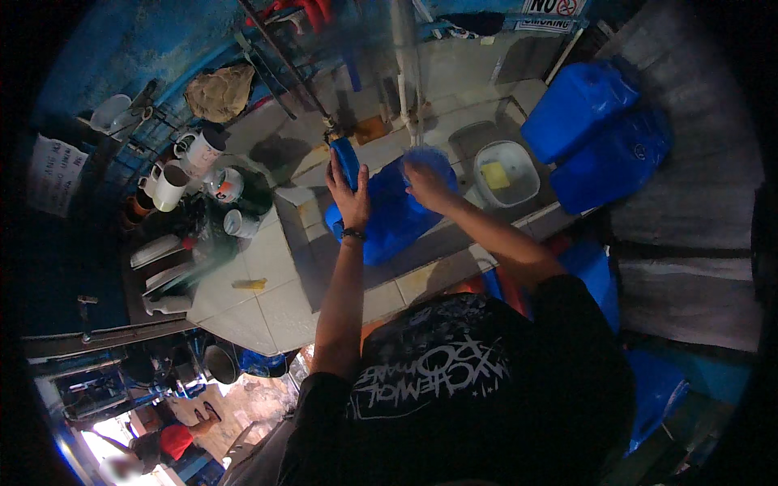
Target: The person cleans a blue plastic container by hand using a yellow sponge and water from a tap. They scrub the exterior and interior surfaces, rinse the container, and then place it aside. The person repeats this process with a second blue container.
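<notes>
My left hand (349,200) holds a blue oblong object (345,163) between thumb and fingers, just below a metal tap (332,129). A blue plastic jug (389,228) lies tilted in the tiled sink (307,267), below and between both hands. My right hand (428,187), its fingers curled, is at the jug's upper right part, beside a blurred, bluish translucent patch; whether it holds something cannot be told. A white pipe (402,91) comes down behind it. Right of my right hand, a whitish plastic tub (524,176) holds a yellow sponge (495,175).
Two blue jugs (580,100) (614,158) stand at the sink's right end. Mugs (170,185) and a glass jar crowd the left counter, near a yellow scrap (249,284). Stacked dishes (157,250) lie farther left. A person in red and black (173,440) is at the lower left.
</notes>
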Demonstrator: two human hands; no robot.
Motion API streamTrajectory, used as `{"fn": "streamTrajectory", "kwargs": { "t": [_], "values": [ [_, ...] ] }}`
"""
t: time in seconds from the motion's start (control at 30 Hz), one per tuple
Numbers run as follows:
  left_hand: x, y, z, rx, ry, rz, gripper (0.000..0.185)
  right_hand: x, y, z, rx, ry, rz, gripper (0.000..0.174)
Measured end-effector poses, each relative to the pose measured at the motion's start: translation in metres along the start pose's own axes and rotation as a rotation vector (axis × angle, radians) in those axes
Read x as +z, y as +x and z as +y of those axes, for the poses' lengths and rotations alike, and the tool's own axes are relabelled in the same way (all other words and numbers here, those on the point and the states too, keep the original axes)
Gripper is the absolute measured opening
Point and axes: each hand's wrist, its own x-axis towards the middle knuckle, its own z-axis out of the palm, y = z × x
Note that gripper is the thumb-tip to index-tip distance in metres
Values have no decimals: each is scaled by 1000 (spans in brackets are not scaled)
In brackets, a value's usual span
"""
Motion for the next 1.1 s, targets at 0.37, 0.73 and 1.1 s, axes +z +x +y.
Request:
{"fn": "streamTrajectory", "kwargs": {
  "t": [0.37,0.73,1.1],
  "values": [
    [2,1,-21,-50,-195,22,63,-75,53,-13,171,272,-351,5],
    [5,9,-18,84,-159,-28,63,-115,115,-35,111,401,-421,15],
    [98,36,41,-448,-589,-500,52,-98,34,61,711,618,0,27]
  ]
}}
